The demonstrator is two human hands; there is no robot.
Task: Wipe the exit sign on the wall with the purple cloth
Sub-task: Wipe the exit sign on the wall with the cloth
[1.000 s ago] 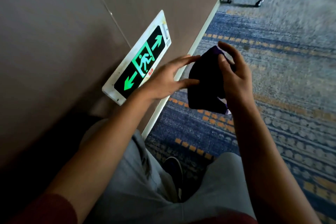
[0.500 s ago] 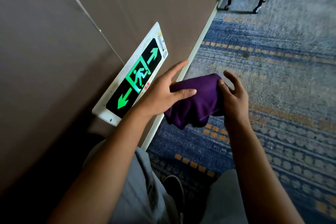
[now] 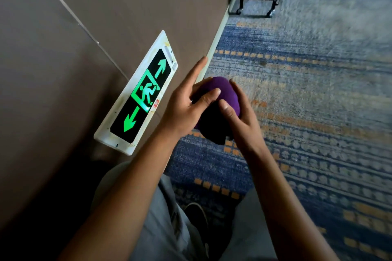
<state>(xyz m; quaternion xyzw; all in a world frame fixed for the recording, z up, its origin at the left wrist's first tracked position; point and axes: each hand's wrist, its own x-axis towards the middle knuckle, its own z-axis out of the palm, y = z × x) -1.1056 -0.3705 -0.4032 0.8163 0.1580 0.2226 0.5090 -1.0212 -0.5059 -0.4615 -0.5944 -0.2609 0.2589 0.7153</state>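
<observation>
The exit sign (image 3: 142,97) sits low on the wall (image 3: 63,48), long axis along the skirting. Just right of it, the left hand (image 3: 186,104), nearer the sign, and the right hand (image 3: 239,116) clasp the bunched purple cloth (image 3: 220,91), fingers (image 3: 209,94) curled round it, clear of the sign.

Your two bare forearms reach up from 6 o'clock and meet near the middle of the view. Your left hand (image 3: 186,108) lies on the cloth (image 3: 222,91) from 9 o'clock, thumb curled over its top, index finger straight and pointing toward 1 o'clock. Your right hand (image 3: 239,116) takes it from 3 o'clock, thumb pressed on the near face, fingers wrapped round the far side. Both wrists are bent inward, and your grey-trousered knees show below.
</observation>
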